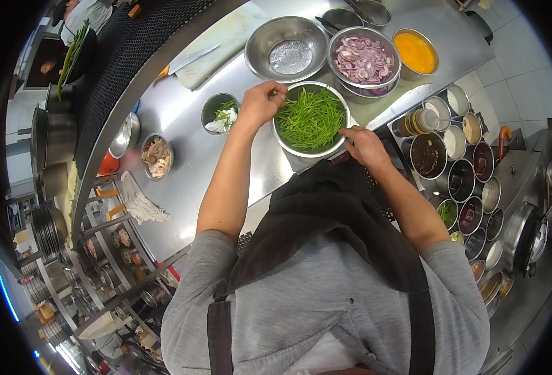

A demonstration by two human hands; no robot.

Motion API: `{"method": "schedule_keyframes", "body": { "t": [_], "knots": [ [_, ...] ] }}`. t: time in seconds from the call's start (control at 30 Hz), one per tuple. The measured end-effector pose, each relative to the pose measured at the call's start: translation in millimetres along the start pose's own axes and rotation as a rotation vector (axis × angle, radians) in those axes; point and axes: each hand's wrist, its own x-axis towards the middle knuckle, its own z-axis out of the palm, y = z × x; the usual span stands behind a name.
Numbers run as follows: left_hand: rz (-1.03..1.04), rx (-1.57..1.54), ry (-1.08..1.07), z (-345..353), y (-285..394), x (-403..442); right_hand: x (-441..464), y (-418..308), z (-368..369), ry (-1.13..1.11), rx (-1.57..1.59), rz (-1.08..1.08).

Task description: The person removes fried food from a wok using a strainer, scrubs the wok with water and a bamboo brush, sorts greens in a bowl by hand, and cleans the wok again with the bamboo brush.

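A metal bowl full of cut green strips stands on the steel counter in front of the apron. My left hand is over its upper left rim, fingers pinched together; whatever lies between the fingertips is too small to make out. At the lower right rim, my right hand grips the bowl's edge with fingers bent over it. Left of my left hand stands a small bowl with green and white pieces. An empty metal basin sits just beyond the green strips.
Sliced purple onions and an orange liquid fill bowls at the back right. A knife lies by a white cutting board. Many sauce pots stand right. A bowl of meat and a cloth are left.
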Motion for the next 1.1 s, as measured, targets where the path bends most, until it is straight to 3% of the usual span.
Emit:
{"method": "schedule_keyframes", "body": {
  "t": [0.03, 0.13, 0.17, 0.2, 0.27, 0.43, 0.57, 0.67, 0.73, 0.93, 1.0, 1.07, 1.1],
  "knots": [
    [-0.044, -0.228, -0.05, 1, -6, 1, 0, 1, 1, 0.0, -0.005, -0.001],
    [-0.124, -0.368, -0.201, 15, -4, -19, 0, 2, 1, 0.012, -0.003, -0.017],
    [0.184, 0.045, -0.118, 28, -26, -19, 0, 3, 2, 0.01, -0.006, -0.019],
    [0.183, 0.041, -0.115, 27, -27, -22, -1, 4, 2, 0.019, 0.004, -0.028],
    [0.253, 0.165, 0.139, 18, -27, -26, 1, 4, 2, 0.031, 0.013, -0.036],
    [0.006, -0.061, 0.19, -12, -22, -39, -1, 4, 2, 0.021, 0.038, -0.033],
    [0.118, -0.104, 0.193, 11, -35, -57, 0, 4, 2, 0.012, 0.023, -0.029],
    [0.072, -0.197, 0.267, 32, -57, -68, -3, -3, -1, 0.097, 0.068, -0.083],
    [0.023, -0.141, 0.315, 37, -62, -83, -6, -17, -11, 0.102, 0.211, 0.111],
    [0.033, 0.119, 0.333, 45, -104, -112, -35, 21, 2, 0.289, 0.204, 0.122],
    [0.109, 0.149, 0.329, 58, -121, -117, -50, 37, 10, 0.279, 0.104, 0.01],
    [0.342, 0.416, 0.178, 76, -131, -119, -73, 62, 25, -0.017, -0.107, 0.18],
    [0.222, 0.47, 0.092, 86, -122, -125, -85, 74, 37, -0.094, -0.127, 0.221]
  ]
}}
